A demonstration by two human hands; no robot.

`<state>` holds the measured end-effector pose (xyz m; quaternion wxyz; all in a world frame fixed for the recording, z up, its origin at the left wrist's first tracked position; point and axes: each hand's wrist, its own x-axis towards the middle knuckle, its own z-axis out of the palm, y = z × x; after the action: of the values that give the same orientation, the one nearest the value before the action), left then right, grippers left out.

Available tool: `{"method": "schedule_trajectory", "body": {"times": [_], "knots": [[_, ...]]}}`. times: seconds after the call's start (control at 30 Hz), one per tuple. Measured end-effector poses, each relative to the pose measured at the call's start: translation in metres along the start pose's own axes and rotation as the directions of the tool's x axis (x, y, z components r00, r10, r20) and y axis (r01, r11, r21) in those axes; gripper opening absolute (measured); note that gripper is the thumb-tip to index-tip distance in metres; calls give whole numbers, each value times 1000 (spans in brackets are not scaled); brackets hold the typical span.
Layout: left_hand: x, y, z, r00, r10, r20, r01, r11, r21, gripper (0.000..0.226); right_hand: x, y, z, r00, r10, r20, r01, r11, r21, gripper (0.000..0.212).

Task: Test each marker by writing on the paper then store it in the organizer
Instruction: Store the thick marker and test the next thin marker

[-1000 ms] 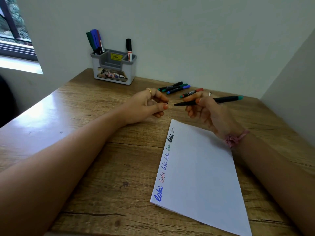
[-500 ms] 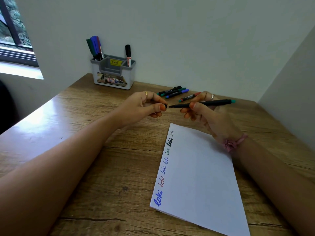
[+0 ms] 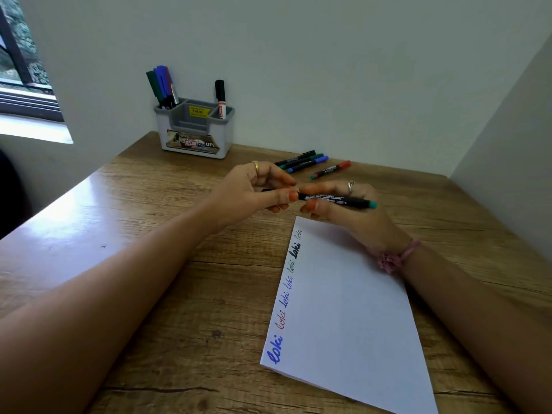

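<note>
A black marker with a teal end lies level above the top edge of the white paper. My right hand grips its barrel. My left hand pinches the marker's cap at the tip end, thumb and fingers curled round it, and the two hands touch. The cap is mostly hidden by my fingers. The paper carries a column of "loki" test words in blue, red, green and black along its left edge. The grey organizer stands at the back against the wall, with several markers in its left slot and one black-capped marker in its right.
Several loose markers lie on the wooden desk behind my hands, a red-capped one to their right. Walls close the desk at the back and right. A window sill is at the far left.
My hands have come together: the left hand's cap, apart from the bare tip a second ago, now covers the marker's tip. The marker has lowered slightly toward the paper.
</note>
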<state>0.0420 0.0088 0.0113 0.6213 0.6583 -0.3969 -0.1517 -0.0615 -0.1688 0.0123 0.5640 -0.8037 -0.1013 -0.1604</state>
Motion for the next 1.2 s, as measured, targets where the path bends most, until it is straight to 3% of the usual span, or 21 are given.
{"method": "schedule_trajectory", "body": {"times": [0.13,0.23,0.3,0.4,0.5,0.63,0.87,1.03,1.2], "knots": [[2,3,-2,990,-28,-136,3,983,-181,33,2,1,-4,999,42,-27,-42,999,2,26],[2,4,-1,985,-38,-171,9,986,-166,24,4,-1,1,985,9,-173,8,995,96,11],[2,3,0,984,-39,-174,15,990,-138,16,5,-1,2,965,-29,-260,49,996,69,10],[2,1,-1,981,-50,-187,23,989,-144,15,6,2,-6,952,-133,-274,89,982,-170,11],[2,1,0,980,-55,-192,29,990,-135,18,5,4,-9,936,-257,-239,139,896,-421,15],[1,2,3,977,-35,-211,13,994,-106,16,6,7,-6,926,-328,-185,169,801,-574,15],[0,7,4,978,7,-207,-24,997,-77,21,2,1,-4,951,-219,-219,96,880,-465,4],[-3,16,3,978,95,-185,-96,995,8,14,-1,-3,2,945,-191,-267,78,921,-382,10],[-5,27,-7,972,79,-222,-119,978,-172,40,4,-7,-2,976,-171,-137,114,930,-349,8]]}}
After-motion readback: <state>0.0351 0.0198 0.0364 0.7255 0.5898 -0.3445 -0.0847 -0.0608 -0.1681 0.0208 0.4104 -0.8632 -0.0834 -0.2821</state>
